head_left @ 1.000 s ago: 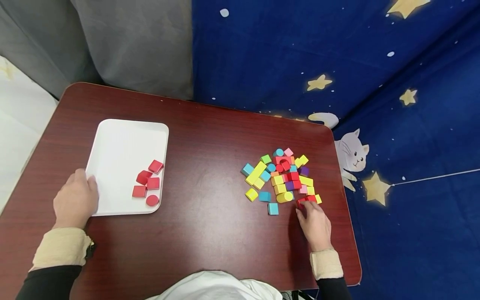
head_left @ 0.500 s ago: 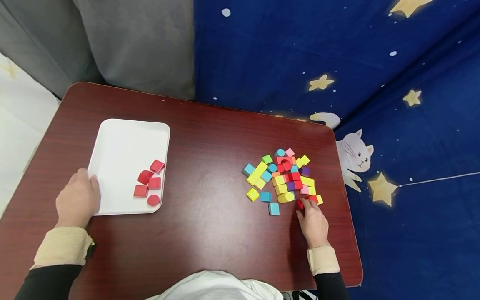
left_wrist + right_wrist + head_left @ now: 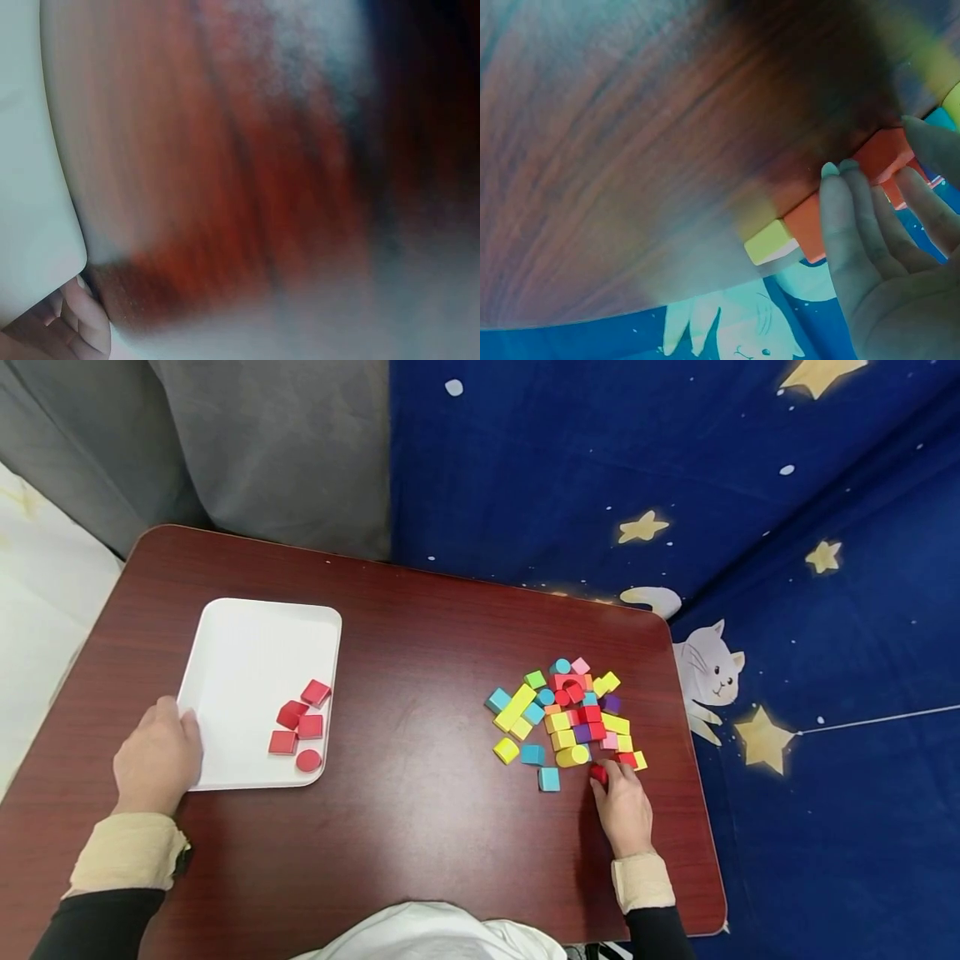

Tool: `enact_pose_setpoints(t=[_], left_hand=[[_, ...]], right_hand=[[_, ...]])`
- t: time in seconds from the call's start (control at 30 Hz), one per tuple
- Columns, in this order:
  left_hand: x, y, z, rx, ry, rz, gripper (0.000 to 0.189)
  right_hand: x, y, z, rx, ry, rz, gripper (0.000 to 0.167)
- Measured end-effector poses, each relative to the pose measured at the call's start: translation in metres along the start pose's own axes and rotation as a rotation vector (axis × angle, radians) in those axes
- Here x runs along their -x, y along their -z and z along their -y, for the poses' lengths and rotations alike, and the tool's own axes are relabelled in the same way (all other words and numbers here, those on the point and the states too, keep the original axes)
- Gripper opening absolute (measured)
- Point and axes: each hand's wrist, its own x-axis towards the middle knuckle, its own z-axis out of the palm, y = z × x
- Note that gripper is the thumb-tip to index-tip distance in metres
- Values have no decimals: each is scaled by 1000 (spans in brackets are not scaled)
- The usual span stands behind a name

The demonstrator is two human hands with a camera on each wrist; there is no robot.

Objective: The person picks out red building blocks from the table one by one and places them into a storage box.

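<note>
Right hand (image 3: 627,812) has a red block (image 3: 598,774) pinched at the near side of the block pile (image 3: 563,740) on the bench (image 3: 420,835), left hand (image 3: 156,760) gripping the white tray (image 3: 258,647) by its edge. Looks like painted wood, so probably light, stiff, maybe slick; I'd pinch opposite sides.

Blocks (image 3: 557,722) crowd beyond the right hand (image 3: 626,810); a hand could pass between them and the tray (image 3: 258,668)
</note>
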Motion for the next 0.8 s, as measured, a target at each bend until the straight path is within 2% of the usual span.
enact_pose_setpoints(t=[0.2, 0.43, 0.67, 0.8], left_hand=[[0, 1, -1, 2, -7, -5, 38], [1, 0, 0, 13, -12, -6, 38], [2, 0, 1, 10, -10, 7, 39], [1, 0, 1, 12, -8, 4, 39]], right_hand=[[4, -1, -3, -36, -3, 4, 35], [9, 0, -1, -49, -39, 67, 45], [17, 2, 0, -69, -18, 45, 37], [20, 8, 4, -65, -35, 58, 37]])
